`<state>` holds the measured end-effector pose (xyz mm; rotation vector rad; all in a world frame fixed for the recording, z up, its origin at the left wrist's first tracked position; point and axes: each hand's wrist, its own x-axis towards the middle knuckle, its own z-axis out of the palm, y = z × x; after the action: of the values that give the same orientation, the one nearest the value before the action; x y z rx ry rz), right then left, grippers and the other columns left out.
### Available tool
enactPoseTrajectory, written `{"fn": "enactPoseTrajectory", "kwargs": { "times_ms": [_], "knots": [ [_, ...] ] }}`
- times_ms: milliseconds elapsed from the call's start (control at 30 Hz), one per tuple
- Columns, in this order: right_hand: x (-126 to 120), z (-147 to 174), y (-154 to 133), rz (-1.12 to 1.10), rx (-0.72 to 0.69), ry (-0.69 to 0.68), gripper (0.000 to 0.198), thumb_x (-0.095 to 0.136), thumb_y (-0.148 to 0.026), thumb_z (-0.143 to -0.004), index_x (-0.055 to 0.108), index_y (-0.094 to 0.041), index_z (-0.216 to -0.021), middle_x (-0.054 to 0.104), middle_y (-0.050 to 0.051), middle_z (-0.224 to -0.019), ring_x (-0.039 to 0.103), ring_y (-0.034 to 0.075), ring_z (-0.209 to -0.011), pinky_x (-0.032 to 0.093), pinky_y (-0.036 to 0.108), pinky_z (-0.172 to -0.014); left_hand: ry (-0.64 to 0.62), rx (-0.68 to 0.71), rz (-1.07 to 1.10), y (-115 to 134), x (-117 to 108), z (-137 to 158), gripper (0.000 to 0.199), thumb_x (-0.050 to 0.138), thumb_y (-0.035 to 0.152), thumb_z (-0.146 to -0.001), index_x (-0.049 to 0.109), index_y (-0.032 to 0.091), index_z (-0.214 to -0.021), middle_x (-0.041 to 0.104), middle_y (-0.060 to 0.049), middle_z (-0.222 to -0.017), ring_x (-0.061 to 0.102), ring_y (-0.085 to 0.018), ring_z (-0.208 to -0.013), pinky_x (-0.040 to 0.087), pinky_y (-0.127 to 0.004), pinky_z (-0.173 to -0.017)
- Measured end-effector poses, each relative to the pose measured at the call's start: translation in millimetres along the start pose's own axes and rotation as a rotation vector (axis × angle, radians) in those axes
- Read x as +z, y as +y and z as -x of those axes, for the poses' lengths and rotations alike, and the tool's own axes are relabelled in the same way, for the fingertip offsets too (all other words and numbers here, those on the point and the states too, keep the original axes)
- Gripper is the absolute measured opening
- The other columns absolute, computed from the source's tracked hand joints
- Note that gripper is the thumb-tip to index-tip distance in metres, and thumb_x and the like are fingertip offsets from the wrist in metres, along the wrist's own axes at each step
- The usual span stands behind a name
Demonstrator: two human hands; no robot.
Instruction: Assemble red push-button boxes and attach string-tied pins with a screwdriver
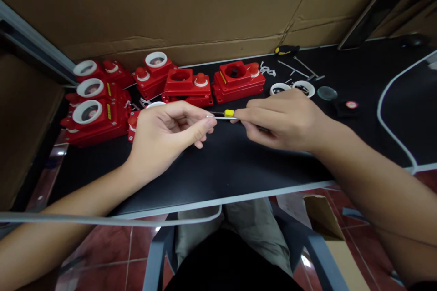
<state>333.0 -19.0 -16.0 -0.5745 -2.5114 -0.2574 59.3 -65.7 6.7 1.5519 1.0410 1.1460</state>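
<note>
A thin white cord (223, 118) is stretched level between my two hands, above the front of the black tabletop. My left hand (167, 129) pinches one end between thumb and forefinger, its other fingers curled loosely. At the opposite end, my right hand (283, 120) is closed in a pinch. Just behind the cord shows a yellow piece with a dark shaft (229, 112), possibly a screwdriver partly covered by my hands. Beyond them stand a red housing with an open round hole (186, 88) and another red housing (237, 82). My left hand partly hides a white ring (155, 105).
More red housings with white rings (90, 113) crowd the left. At the back right lie a yellow-and-black screwdriver (287, 50), metal T-handled tools (307, 68), white rings (303, 87), a clear disc (327, 93) and tangled white cord (268, 70). A cardboard wall (191, 4) rises behind.
</note>
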Motion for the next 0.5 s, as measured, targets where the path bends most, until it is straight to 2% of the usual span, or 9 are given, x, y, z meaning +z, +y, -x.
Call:
{"fn": "enactPoseTrajectory", "kwargs": {
  "times_ms": [233, 300, 400, 500],
  "knots": [
    [-3, -1, -2, 0.005, -0.038, -0.039, 0.025, 0.054, -0.021, -0.112, 0.077, -0.027, -0.119, 0.085, 0.0, -0.097, 0.066, 0.014, -0.064, 0.043, 0.034, -0.056, -0.052, 0.057, -0.224, 4, -8, 2, 0.024, 0.083, 0.031, -0.102, 0.08, 0.023, -0.079, 0.081, -0.001, -0.075, 0.071, -0.015, -0.055, 0.06, -0.027, -0.053],
    [-4, -3, -2, 0.003, -0.047, -0.048, 0.026, 0.052, -0.02, -0.112, 0.077, -0.026, -0.116, 0.084, 0.001, -0.096, 0.062, 0.013, -0.061, 0.043, 0.033, -0.057, -0.063, 0.156, -0.391, 5, -12, 2, 0.022, 0.079, 0.029, -0.102, 0.079, 0.025, -0.081, 0.08, 0.001, -0.073, 0.072, -0.016, -0.056, 0.058, -0.028, -0.056],
    [-6, -5, -3, -0.02, -0.106, -0.007, 0.022, 0.055, -0.018, -0.111, 0.077, -0.024, -0.109, 0.08, 0.0, -0.085, 0.056, 0.012, -0.057, 0.041, 0.031, -0.055, -0.116, 0.387, -0.651, 4, -19, 0, 0.018, 0.076, 0.027, -0.1, 0.08, 0.028, -0.083, 0.077, 0.002, -0.072, 0.072, -0.017, -0.063, 0.056, -0.031, -0.065],
    [-7, -5, -2, -0.061, -0.126, 0.002, 0.02, 0.057, -0.017, -0.11, 0.076, -0.022, -0.108, 0.079, 0.0, -0.083, 0.057, 0.012, -0.058, 0.041, 0.029, -0.056, -0.131, 0.482, -0.751, 2, -24, -3, 0.015, 0.077, 0.027, -0.1, 0.081, 0.029, -0.085, 0.077, 0.001, -0.074, 0.073, -0.019, -0.069, 0.054, -0.032, -0.068]
  ]
}}
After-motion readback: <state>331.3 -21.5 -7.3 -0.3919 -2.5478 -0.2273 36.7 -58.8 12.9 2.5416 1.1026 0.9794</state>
